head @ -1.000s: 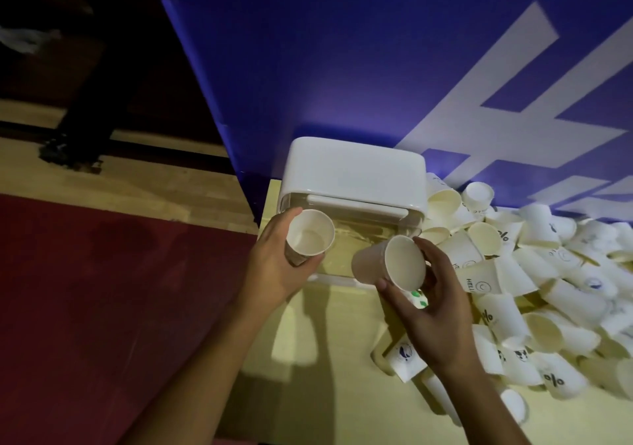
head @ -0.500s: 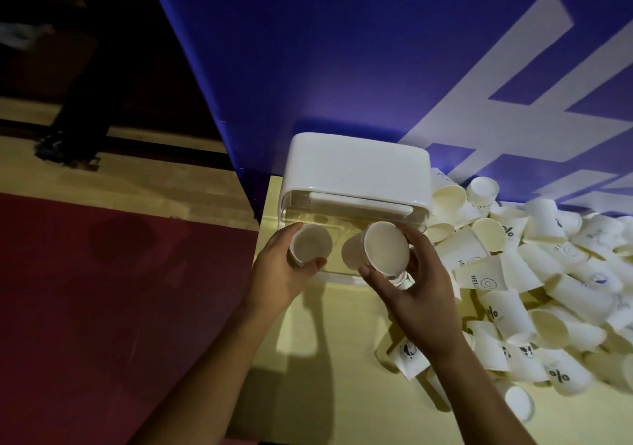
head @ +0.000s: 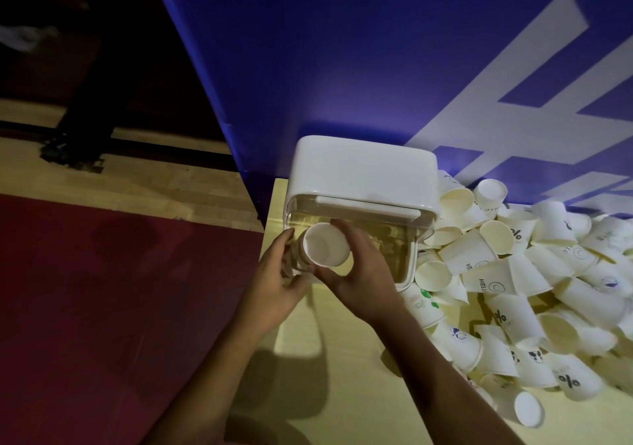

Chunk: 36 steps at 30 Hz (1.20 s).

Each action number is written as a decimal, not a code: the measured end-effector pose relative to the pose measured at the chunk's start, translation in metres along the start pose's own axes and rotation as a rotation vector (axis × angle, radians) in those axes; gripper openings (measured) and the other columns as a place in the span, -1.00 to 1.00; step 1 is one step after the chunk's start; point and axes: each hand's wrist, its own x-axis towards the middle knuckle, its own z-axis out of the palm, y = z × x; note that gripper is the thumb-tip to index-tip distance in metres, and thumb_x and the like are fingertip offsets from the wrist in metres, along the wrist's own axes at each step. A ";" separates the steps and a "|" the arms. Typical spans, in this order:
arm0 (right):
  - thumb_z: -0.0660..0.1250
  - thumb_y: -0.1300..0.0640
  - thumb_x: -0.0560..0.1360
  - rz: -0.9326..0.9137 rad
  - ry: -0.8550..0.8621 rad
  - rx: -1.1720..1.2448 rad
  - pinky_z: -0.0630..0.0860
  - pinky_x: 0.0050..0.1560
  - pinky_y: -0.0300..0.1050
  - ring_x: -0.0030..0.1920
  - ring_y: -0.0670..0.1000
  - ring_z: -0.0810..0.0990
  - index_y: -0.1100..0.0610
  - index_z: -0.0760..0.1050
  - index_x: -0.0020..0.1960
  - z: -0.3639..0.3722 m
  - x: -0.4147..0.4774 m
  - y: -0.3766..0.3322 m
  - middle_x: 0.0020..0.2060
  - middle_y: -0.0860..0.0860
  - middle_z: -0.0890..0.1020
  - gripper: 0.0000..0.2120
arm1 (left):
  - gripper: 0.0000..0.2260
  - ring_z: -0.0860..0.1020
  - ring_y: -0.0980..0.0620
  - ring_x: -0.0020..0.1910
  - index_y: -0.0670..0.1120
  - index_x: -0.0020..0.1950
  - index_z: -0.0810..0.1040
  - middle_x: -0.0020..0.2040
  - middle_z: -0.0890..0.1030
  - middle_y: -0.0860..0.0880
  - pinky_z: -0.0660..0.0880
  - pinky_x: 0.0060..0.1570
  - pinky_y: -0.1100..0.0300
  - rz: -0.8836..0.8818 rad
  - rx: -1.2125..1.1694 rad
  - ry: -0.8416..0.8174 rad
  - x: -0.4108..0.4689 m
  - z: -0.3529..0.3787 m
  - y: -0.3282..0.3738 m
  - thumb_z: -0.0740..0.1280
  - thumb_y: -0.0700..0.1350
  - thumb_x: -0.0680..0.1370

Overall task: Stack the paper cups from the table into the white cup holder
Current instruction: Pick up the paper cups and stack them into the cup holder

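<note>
The white cup holder (head: 363,170) stands at the table's back left corner, its clear front facing me. In front of it both hands meet on nested paper cups (head: 323,244), the open mouth facing me. My left hand (head: 277,283) grips the outer cup from the left, mostly hidden behind the inner one. My right hand (head: 363,273) curls round the inner cup from the right, thumb below and fingers above its rim.
Several loose paper cups (head: 513,290) lie heaped on the yellow table (head: 342,376) to the right of the holder. A blue panel (head: 376,50) with white lettering rises behind. The table's left edge drops to a red floor mat (head: 102,290).
The two hands have come together: the right hand's cup has moved left and gone into the cup held by the left hand. Before, the cups were apart.
</note>
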 end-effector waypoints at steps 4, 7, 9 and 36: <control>0.53 -0.27 0.38 0.017 -0.052 -0.042 0.49 0.27 -0.16 0.35 -0.10 0.46 -0.01 0.35 0.49 0.015 0.008 0.012 0.40 -0.12 0.48 -0.20 | -0.59 0.54 0.30 0.27 0.06 0.50 0.43 0.35 0.56 0.16 0.54 0.18 0.29 -0.039 -0.185 0.074 0.004 0.006 0.013 0.28 -0.23 0.67; 0.48 -0.34 0.40 0.046 -0.087 -0.044 0.46 0.32 -0.16 0.39 -0.12 0.43 0.01 0.34 0.52 0.021 0.008 0.020 0.43 -0.11 0.46 -0.18 | -0.69 0.57 0.27 0.25 0.07 0.46 0.50 0.33 0.60 0.14 0.53 0.20 0.27 -0.019 -0.078 0.105 0.009 0.010 0.014 0.23 -0.05 0.71; 0.44 -0.31 0.45 0.050 -0.109 -0.039 0.45 0.30 -0.17 0.38 -0.10 0.45 -0.01 0.31 0.55 0.022 0.008 0.024 0.44 -0.10 0.46 -0.22 | -0.67 0.59 0.24 0.21 0.08 0.47 0.49 0.29 0.62 0.12 0.56 0.19 0.21 0.009 0.016 0.093 0.009 0.012 0.010 0.24 -0.07 0.70; 0.41 0.03 0.58 0.555 0.529 0.039 0.65 -0.04 -0.04 -0.03 -0.22 0.63 -0.03 0.57 0.29 -0.226 -0.168 0.159 0.06 -0.18 0.66 -0.72 | -0.28 0.28 -0.06 0.51 0.05 0.58 0.23 0.55 0.34 0.00 0.27 0.48 0.01 0.618 1.058 -0.432 0.029 0.318 0.140 0.39 0.26 0.51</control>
